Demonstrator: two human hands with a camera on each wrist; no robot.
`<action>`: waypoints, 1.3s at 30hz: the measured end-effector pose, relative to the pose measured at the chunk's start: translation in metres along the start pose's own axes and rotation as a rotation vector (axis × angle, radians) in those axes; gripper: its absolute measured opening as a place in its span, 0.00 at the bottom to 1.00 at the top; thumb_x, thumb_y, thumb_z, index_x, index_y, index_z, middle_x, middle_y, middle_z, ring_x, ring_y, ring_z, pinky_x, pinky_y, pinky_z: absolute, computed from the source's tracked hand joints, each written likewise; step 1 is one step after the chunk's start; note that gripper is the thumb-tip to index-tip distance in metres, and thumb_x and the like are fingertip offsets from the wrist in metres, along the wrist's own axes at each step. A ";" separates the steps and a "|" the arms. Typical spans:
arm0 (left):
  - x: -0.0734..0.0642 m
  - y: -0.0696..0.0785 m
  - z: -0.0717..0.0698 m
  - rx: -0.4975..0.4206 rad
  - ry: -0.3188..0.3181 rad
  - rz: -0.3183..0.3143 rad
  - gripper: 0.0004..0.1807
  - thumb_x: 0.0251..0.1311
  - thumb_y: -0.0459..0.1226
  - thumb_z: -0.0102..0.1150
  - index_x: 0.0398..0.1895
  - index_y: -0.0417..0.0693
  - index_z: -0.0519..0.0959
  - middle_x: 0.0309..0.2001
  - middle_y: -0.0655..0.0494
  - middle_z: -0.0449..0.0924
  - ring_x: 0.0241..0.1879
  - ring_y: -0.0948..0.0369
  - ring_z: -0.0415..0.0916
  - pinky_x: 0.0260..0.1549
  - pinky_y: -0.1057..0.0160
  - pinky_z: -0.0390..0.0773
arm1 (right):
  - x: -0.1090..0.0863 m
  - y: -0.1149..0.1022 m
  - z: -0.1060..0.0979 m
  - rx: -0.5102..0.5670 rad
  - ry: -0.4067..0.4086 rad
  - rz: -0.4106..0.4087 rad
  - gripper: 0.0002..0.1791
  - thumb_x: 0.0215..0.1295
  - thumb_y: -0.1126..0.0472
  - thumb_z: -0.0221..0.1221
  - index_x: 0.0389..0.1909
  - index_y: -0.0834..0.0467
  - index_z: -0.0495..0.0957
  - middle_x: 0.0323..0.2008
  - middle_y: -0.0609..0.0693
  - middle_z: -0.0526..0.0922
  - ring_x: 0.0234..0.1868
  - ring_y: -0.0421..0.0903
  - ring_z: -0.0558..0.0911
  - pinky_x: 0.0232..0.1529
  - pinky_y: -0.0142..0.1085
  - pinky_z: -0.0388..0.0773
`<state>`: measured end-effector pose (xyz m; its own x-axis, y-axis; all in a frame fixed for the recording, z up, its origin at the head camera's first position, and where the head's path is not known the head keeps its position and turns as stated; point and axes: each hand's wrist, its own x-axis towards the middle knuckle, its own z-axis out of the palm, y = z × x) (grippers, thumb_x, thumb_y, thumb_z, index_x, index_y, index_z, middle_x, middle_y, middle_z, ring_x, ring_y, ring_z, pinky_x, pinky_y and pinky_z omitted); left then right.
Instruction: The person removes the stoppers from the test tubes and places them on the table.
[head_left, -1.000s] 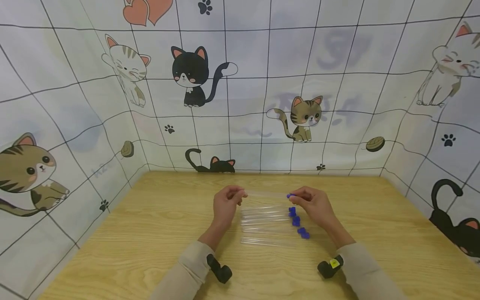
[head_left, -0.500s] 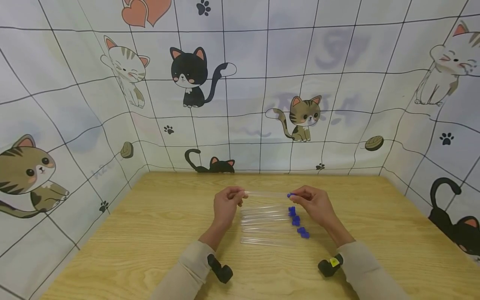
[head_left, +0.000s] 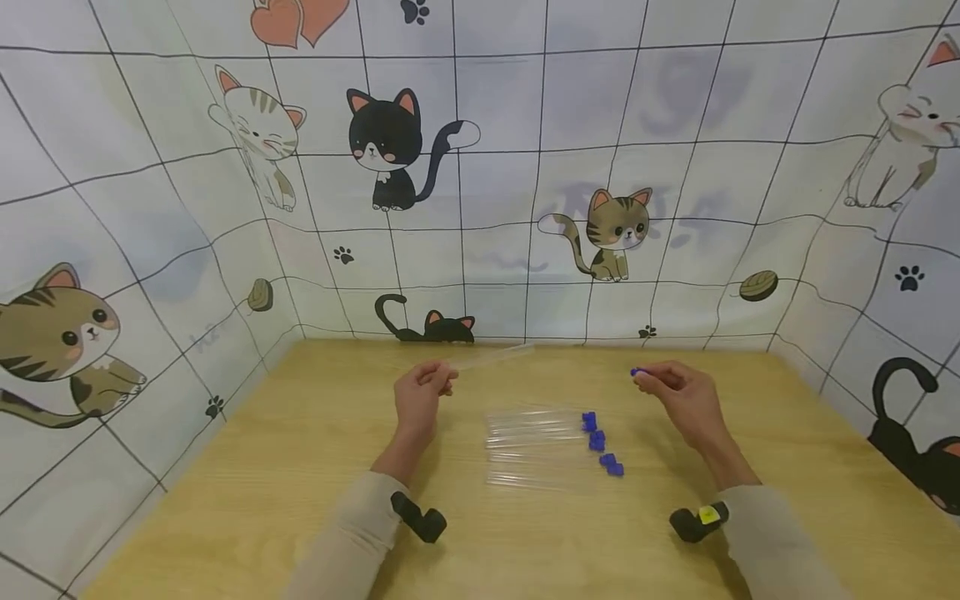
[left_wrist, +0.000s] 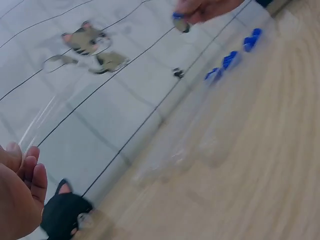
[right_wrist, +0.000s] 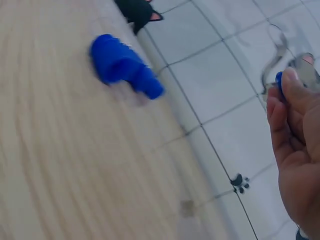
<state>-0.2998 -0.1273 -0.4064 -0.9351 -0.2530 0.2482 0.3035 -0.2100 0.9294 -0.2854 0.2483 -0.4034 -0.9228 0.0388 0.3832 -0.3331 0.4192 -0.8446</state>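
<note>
In the head view my left hand point(head_left: 420, 398) pinches one end of a clear test tube point(head_left: 495, 357). The tube slants up to the right, over the table's back edge in this view. It also shows faintly in the left wrist view as a clear tube point(left_wrist: 39, 120). Over to the right, my right hand point(head_left: 686, 400) pinches a small blue cap point(head_left: 636, 372) between thumb and fingers, apart from the tube. In the right wrist view most of that blue cap point(right_wrist: 279, 82) is hidden by the thumb. Between and below the hands lie several clear test tubes point(head_left: 536, 425), with blue caps point(head_left: 596, 440) at their right ends.
All of this is on a light wooden table point(head_left: 300, 467). A white cloth wall point(head_left: 495, 250) printed with cats and grid lines encloses the back and both sides. Each wrist wears a small black camera, such as the left one point(head_left: 423, 518).
The hands have moved apart. The blue cap, earlier at the tube's right end, has come off it with the right hand, and the tube now tilts upward in the left.
</note>
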 end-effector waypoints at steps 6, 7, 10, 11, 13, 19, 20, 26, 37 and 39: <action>-0.002 -0.011 0.008 0.080 -0.077 -0.046 0.10 0.61 0.30 0.60 0.42 0.28 0.78 0.35 0.40 0.84 0.28 0.58 0.79 0.28 0.66 0.77 | 0.009 0.007 0.023 -0.061 -0.112 0.047 0.23 0.64 0.44 0.59 0.50 0.57 0.79 0.43 0.55 0.83 0.45 0.55 0.81 0.45 0.44 0.78; -0.003 -0.013 0.008 0.087 -0.073 -0.060 0.10 0.61 0.29 0.61 0.42 0.28 0.78 0.35 0.39 0.83 0.29 0.56 0.79 0.28 0.66 0.77 | 0.009 0.009 0.025 -0.068 -0.114 0.054 0.23 0.64 0.45 0.59 0.50 0.58 0.79 0.43 0.55 0.83 0.44 0.54 0.81 0.44 0.43 0.78; -0.003 -0.020 0.005 0.105 -0.075 -0.100 0.11 0.60 0.30 0.62 0.41 0.29 0.79 0.36 0.38 0.83 0.33 0.49 0.79 0.29 0.66 0.77 | 0.008 0.013 0.029 -0.072 -0.122 0.060 0.21 0.66 0.49 0.59 0.52 0.60 0.78 0.44 0.56 0.84 0.44 0.53 0.81 0.44 0.41 0.79; -0.003 -0.022 0.004 0.118 -0.082 -0.113 0.11 0.60 0.30 0.63 0.41 0.29 0.79 0.36 0.39 0.83 0.34 0.48 0.79 0.30 0.65 0.77 | 0.008 0.014 0.030 -0.067 -0.132 0.060 0.21 0.66 0.50 0.59 0.53 0.60 0.77 0.44 0.56 0.84 0.44 0.53 0.82 0.44 0.41 0.79; -0.002 -0.025 0.002 0.148 -0.093 -0.127 0.10 0.59 0.32 0.63 0.40 0.32 0.80 0.35 0.41 0.84 0.37 0.47 0.80 0.31 0.65 0.77 | 0.009 0.016 0.034 -0.076 -0.153 0.061 0.21 0.66 0.50 0.59 0.53 0.60 0.77 0.44 0.56 0.84 0.45 0.53 0.82 0.44 0.41 0.79; -0.002 -0.036 -0.001 0.292 -0.130 -0.111 0.07 0.61 0.34 0.62 0.39 0.38 0.81 0.33 0.49 0.84 0.35 0.54 0.79 0.29 0.67 0.75 | 0.012 0.017 0.049 -0.180 -0.177 0.085 0.17 0.62 0.45 0.61 0.42 0.54 0.83 0.40 0.48 0.85 0.47 0.50 0.79 0.46 0.43 0.75; -0.002 -0.038 -0.001 0.311 -0.136 -0.103 0.07 0.61 0.34 0.62 0.39 0.38 0.81 0.33 0.49 0.84 0.34 0.55 0.79 0.28 0.68 0.75 | 0.012 0.018 0.051 -0.189 -0.180 0.083 0.16 0.62 0.46 0.62 0.41 0.53 0.84 0.39 0.47 0.85 0.46 0.50 0.79 0.46 0.44 0.74; -0.002 -0.044 0.002 0.369 -0.149 -0.054 0.06 0.61 0.33 0.62 0.38 0.39 0.82 0.31 0.51 0.85 0.31 0.58 0.78 0.26 0.70 0.73 | 0.014 0.022 0.055 -0.231 -0.191 0.061 0.13 0.61 0.49 0.64 0.38 0.53 0.86 0.39 0.48 0.85 0.46 0.50 0.80 0.47 0.45 0.72; -0.005 -0.048 0.006 0.621 -0.237 0.067 0.05 0.60 0.36 0.62 0.36 0.44 0.83 0.33 0.55 0.82 0.34 0.60 0.77 0.37 0.59 0.75 | 0.016 0.028 0.055 -0.259 -0.217 0.097 0.17 0.62 0.46 0.62 0.40 0.55 0.86 0.44 0.53 0.84 0.51 0.55 0.78 0.51 0.50 0.71; -0.007 -0.048 0.007 0.652 -0.257 0.079 0.05 0.61 0.36 0.62 0.37 0.44 0.83 0.33 0.56 0.82 0.35 0.60 0.76 0.38 0.59 0.74 | 0.015 0.029 0.056 -0.265 -0.214 0.095 0.17 0.62 0.47 0.62 0.40 0.56 0.86 0.45 0.53 0.83 0.51 0.55 0.78 0.51 0.50 0.71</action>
<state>-0.3088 -0.1089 -0.4512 -0.9527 0.0036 0.3039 0.2760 0.4287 0.8603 -0.3193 0.2099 -0.4429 -0.9762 -0.0901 0.1974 -0.2083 0.6446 -0.7356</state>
